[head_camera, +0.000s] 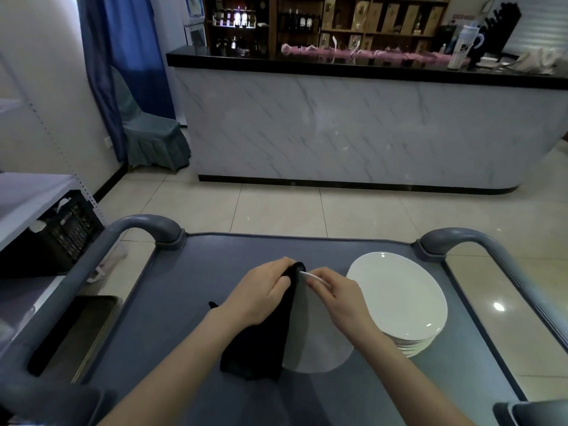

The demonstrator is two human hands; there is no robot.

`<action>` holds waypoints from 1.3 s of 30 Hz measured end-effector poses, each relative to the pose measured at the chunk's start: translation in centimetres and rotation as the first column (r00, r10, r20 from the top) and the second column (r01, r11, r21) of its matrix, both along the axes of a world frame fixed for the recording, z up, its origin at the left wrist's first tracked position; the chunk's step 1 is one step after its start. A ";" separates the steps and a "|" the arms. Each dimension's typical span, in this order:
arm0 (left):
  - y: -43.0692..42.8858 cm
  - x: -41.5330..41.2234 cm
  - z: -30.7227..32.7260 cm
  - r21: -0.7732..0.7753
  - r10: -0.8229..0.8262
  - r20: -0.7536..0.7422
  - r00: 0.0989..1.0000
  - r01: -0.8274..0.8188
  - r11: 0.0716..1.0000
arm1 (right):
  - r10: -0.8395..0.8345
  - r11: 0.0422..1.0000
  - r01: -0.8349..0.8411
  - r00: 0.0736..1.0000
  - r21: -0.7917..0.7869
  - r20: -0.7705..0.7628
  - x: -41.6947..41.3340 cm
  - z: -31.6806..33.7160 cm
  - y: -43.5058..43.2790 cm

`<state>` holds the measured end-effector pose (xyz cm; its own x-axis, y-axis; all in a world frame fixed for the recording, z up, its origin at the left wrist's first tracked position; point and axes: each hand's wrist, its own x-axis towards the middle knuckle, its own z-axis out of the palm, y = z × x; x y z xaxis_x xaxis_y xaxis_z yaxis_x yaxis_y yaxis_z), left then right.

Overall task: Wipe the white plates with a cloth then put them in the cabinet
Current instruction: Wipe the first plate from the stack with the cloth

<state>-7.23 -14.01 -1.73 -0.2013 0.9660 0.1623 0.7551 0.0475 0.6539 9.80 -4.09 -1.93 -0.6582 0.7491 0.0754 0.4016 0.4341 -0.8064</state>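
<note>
Gripping a black cloth [261, 342] against a tilted white plate [316, 342], left hand [261, 290], right hand [335, 296] pinching its rim, plate stack [399, 299] beside, grey cart [172, 302]

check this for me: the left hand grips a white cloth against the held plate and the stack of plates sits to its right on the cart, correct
Not quite: the cloth is black, not white. The head view shows the left hand gripping it against the held plate, and the stack of plates sits to its right on the cart.
</note>
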 end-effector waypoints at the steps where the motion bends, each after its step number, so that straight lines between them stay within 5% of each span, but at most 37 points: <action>1: -0.1 0.0 0.0 0.002 0.000 -0.004 1.000 0.000 1.000 | 0.004 1.000 -0.004 1.000 0.012 -0.001 -0.2 0.1 0.1; 10: 0.4 0.0 -0.6 0.158 0.251 -0.077 0.965 -0.236 0.959 | 0.019 0.997 -0.032 0.983 -0.072 -0.181 -0.8 1.1 0.3; 15: -0.2 -1.0 -1.2 0.129 0.306 0.150 0.940 -0.325 0.937 | -0.104 0.976 0.044 0.955 -0.214 -0.277 0.5 1.1 1.2; 21: -0.6 -1.4 -0.7 0.077 0.230 0.166 0.959 -0.245 0.966 | -0.042 0.987 0.001 0.967 -0.161 -0.251 0.8 1.5 1.6; 27: 1.2 -0.6 1.6 0.018 0.077 -0.049 0.996 -0.076 0.997 | 0.181 0.982 -0.186 0.977 -0.043 -0.109 -0.9 2.3 1.6; 32: 0.7 -0.6 0.3 0.141 0.208 0.070 0.976 -0.216 0.966 | 0.134 0.986 -0.149 0.974 -0.069 -0.183 -0.6 2.6 2.0; 39: -1.1 -0.5 -2.4 0.178 0.444 0.399 0.802 -0.543 0.821 | -0.210 0.950 0.099 0.905 -0.297 -0.370 0.5 1.6 1.2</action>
<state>-7.69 -15.15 -4.16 -0.7260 0.6453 0.2378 0.4178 0.1391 0.8978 10.28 -2.89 -0.35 -0.4902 0.8673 0.0870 0.0731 0.1403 -0.9874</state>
